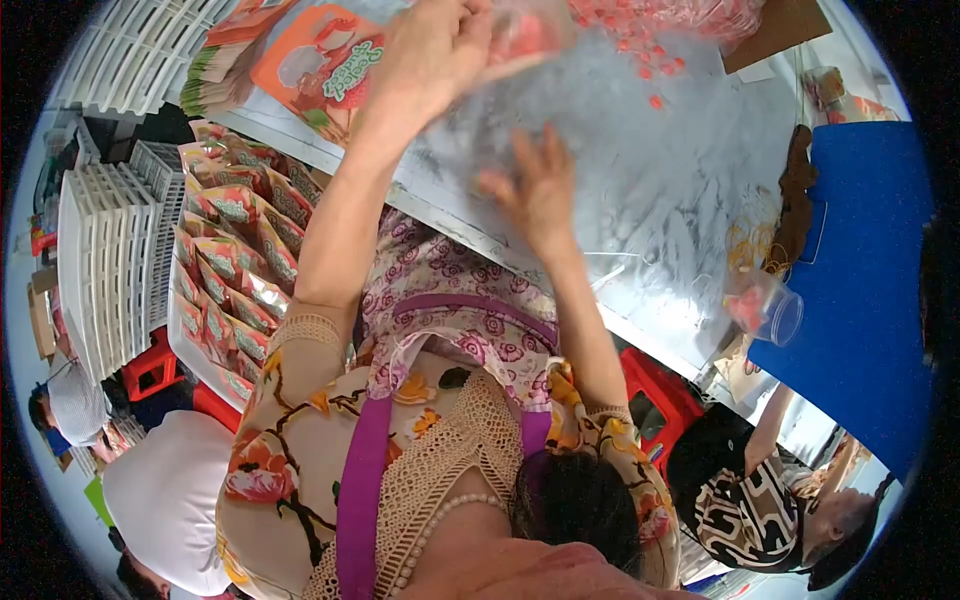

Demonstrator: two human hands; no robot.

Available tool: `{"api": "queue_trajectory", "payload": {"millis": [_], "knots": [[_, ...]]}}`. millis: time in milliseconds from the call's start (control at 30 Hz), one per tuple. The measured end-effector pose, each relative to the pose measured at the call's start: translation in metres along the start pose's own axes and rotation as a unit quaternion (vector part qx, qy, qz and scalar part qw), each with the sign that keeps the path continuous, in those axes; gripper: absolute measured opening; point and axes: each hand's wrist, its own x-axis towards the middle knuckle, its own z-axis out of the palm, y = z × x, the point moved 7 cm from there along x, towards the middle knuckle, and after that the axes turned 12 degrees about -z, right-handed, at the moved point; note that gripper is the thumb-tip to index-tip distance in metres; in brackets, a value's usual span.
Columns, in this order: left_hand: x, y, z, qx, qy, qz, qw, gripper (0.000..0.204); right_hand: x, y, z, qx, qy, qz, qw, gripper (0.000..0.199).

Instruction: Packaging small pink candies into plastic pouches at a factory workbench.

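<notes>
My left hand is at the far edge of the view, its fingers closed on a blurred clear plastic container with red pieces inside. Part of that container is cut off by the picture's rim. Nearer to me, my right hand hovers above the marbled tabletop, fingers spread, smeared by motion and holding nothing. Small red pieces lie scattered beyond it, beside a clear bag of them. An orange printed pouch lies flat under my left forearm.
Stacked flat pouches lie left on the table. A white crate of filled pouches stands below, near stacked white baskets. At right are a clear cup, rubber bands and a blue board. Other people sit on both sides.
</notes>
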Motion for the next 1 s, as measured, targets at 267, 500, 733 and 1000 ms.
{"api": "queue_trajectory", "payload": {"millis": [267, 500, 733, 1000], "knots": [[-0.031, 0.002, 0.008, 0.046, 0.041, 0.125, 0.99, 0.007, -0.019, 0.019, -0.001, 0.071, -0.008, -0.027, 0.997, 0.023], [-0.035, 0.007, 0.016, 0.071, 0.05, 0.132, 0.987, 0.008, 0.095, -0.043, -0.125, 0.087, 0.067, -0.155, 0.982, 0.024], [-0.028, -0.015, -0.007, -0.001, 0.087, 0.102, 0.991, 0.007, 0.111, -0.077, -0.083, 0.164, -0.071, -0.234, 0.956, 0.035], [-0.033, -0.018, -0.004, -0.113, 0.079, 0.096, 0.986, 0.009, 0.073, -0.046, -0.073, 0.184, 0.043, -0.081, 0.979, 0.036]]}}
